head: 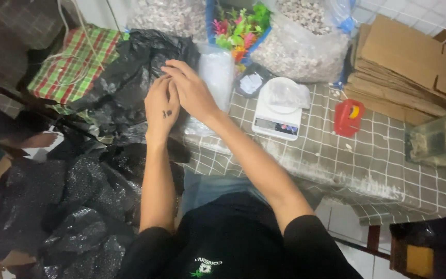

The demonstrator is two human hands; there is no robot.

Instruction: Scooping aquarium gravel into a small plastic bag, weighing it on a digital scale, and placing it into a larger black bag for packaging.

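Left hand (162,106) and right hand (189,89) side by side, fingers curled, pinching black plastic bag (130,67) at 11 o'clock on tiled worktop (367,155), clear bag (217,70) just beside, white scale (277,121) at 1 o'clock, red tape holder (349,117) and cardboard stack (403,72) at 2 o'clock.

We see a crumpled black plastic bag (130,67) at the counter's left end, with a clear plastic pouch (217,72) just beside it. Two big clear bags of pale gravel (300,46) stand at the back. The white kitchen scale's dark rectangular screen (280,125) faces us, and flattened brown cardboard boxes (403,67) are stacked on the right.
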